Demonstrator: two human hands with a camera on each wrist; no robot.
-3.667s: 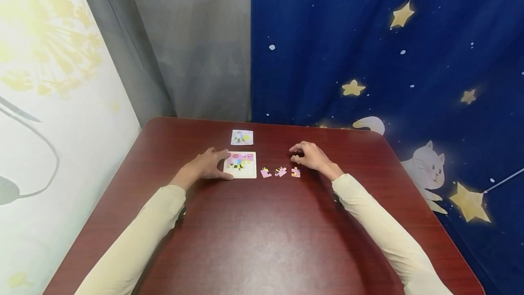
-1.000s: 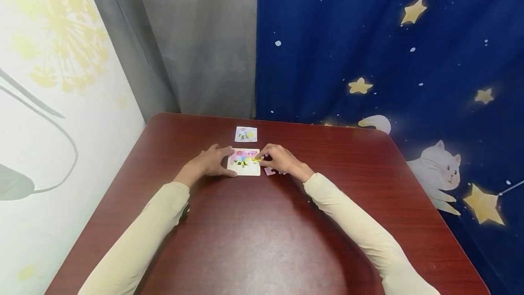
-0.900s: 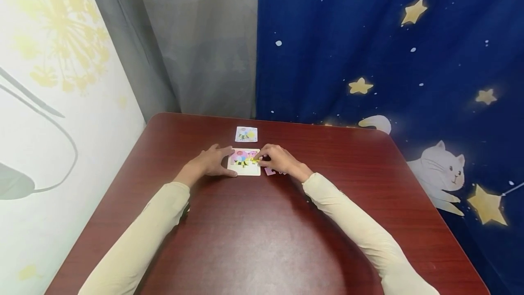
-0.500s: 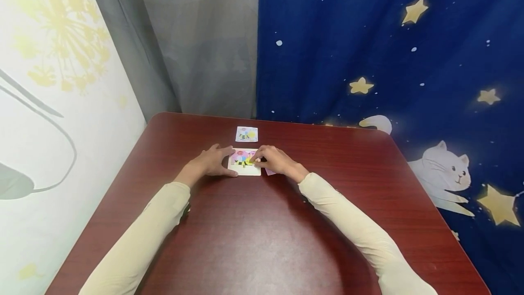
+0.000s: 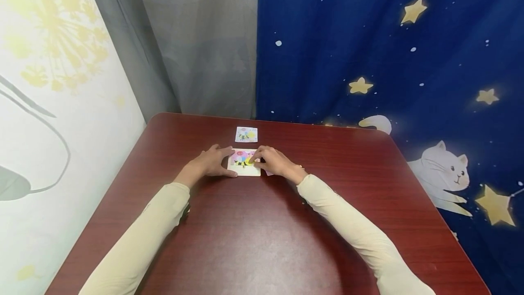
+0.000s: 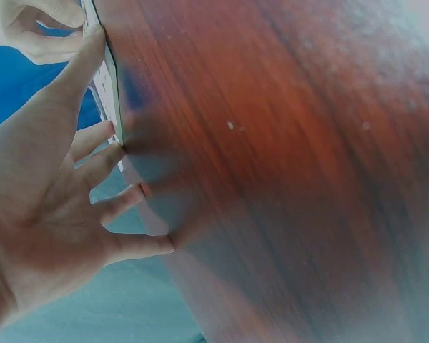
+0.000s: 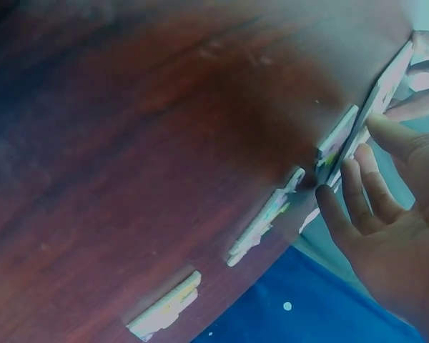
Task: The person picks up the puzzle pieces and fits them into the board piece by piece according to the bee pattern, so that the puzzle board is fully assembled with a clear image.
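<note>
A small cream-edged jigsaw board with a partly filled bee picture lies on the table. My left hand spans its left side, thumb at the near corner and index finger at the far one. Spread, fairly straight fingers show in the left wrist view. My right hand is over the board's right side, thumb and index finger pinching a yellow puzzle piece low in the picture. The fingertips cover part of that piece. In the right wrist view the right hand is at the board's edge.
Three loose puzzle pieces lie in a row right of the board: the nearest piece, a middle piece and a far piece. Behind the board is a bee picture card. A curtain hangs beyond the dark red table.
My right hand has picked up a yellow piece right of the board and carried it left over the picture, shifting slightly further left lately. My left hand has stayed at the board's left side.
</note>
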